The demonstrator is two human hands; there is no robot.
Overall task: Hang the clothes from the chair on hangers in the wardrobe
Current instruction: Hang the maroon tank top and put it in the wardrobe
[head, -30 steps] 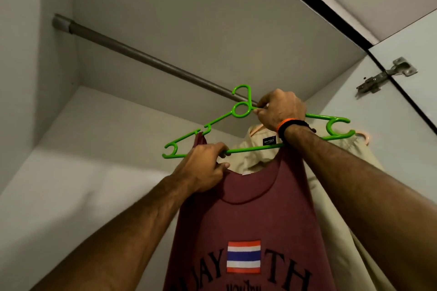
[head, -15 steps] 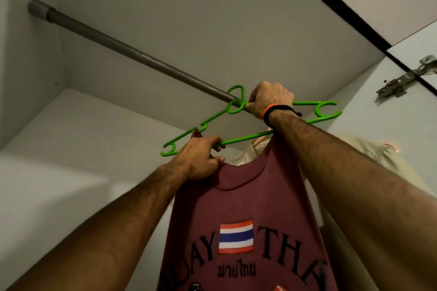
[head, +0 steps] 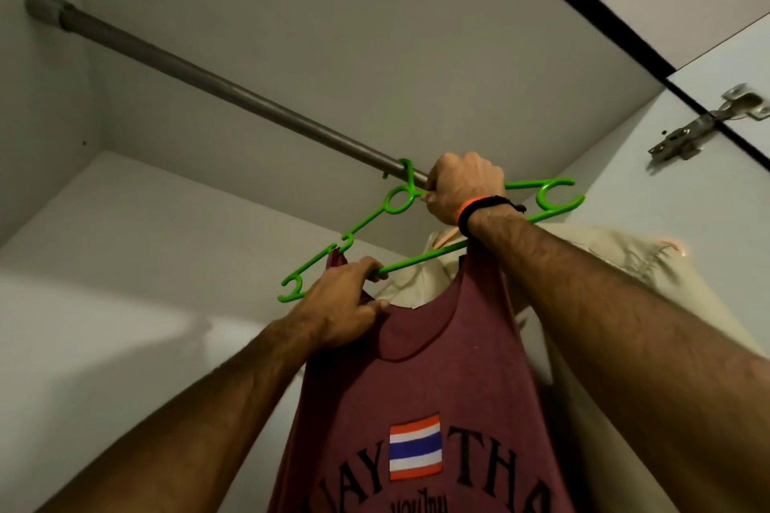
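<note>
Inside a white wardrobe — pale panels (head: 375,33), a metal door hinge (head: 708,123) at right, dim light.

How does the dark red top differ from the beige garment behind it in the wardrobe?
The dark red top bears a printed flag and black letters; the beige garment shows no print. The dark red top hangs in front on the green hanger, which both hands hold; the beige garment hangs behind on a pale orange hanger that no hand touches. The left hand grips the dark red top's shoulder. Both hang at the right end of the rail.
</note>
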